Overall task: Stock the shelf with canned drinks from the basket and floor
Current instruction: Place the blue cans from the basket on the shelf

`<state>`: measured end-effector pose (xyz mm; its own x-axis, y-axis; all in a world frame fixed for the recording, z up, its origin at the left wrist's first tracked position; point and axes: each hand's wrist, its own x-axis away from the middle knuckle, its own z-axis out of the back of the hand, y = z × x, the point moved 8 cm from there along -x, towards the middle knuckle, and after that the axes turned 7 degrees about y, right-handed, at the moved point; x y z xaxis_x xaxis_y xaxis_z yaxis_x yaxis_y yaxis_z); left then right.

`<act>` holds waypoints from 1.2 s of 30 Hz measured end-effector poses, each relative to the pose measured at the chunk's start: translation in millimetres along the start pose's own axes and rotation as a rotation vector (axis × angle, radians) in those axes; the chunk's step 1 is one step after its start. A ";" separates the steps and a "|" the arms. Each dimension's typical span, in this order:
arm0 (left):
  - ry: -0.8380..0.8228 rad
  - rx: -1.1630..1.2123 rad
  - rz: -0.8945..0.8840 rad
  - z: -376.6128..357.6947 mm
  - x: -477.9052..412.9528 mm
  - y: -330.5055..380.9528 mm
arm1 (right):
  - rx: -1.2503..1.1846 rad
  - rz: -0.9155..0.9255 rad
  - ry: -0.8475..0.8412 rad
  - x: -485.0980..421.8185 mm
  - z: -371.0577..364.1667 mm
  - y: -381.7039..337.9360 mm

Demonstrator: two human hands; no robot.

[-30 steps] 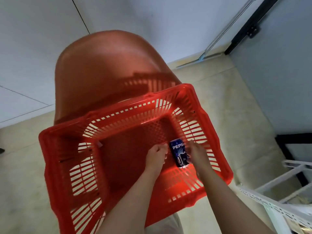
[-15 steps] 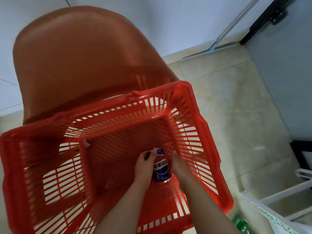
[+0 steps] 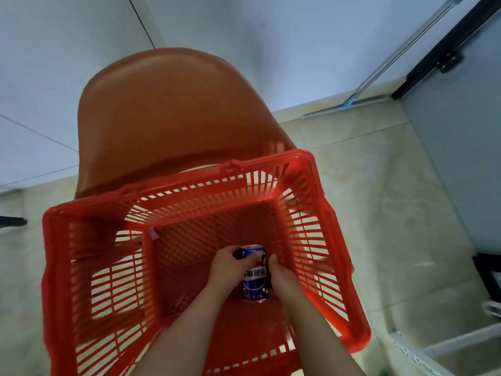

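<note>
While the can lay low in the basket, left hand curled round it, right hand touching it with its grip unclear, a lopsided lift could have dropped it or tipped the basket.

A beige tiled floor carries an orange-red plastic chair, which stands close to the pale wall. A red slatted plastic basket sits on the chair in front of its backrest, covering the seat. Inside the basket, near its right wall, is a blue Pepsi can. A white metal shelf stands on the floor at the lower right.
</note>
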<state>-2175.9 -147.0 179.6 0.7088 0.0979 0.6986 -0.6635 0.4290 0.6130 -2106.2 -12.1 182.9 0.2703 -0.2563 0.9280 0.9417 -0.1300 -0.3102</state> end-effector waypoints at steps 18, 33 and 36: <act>-0.145 -0.105 -0.469 133.1 152.2 211.7 | -0.280 0.510 0.124 252.8 24.1 -112.3; -0.389 -0.144 -0.934 109.2 373.2 352.8 | -0.395 0.800 0.360 451.7 145.7 -89.2; -0.483 -0.128 -0.979 84.5 420.2 361.6 | -0.436 0.824 0.408 480.8 180.3 -64.7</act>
<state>-2138.2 -26.7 725.9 0.7280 -0.6854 0.0189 0.1841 0.2220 0.9575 -2001.0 45.8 686.3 0.6362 -0.7208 0.2751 0.3159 -0.0820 -0.9452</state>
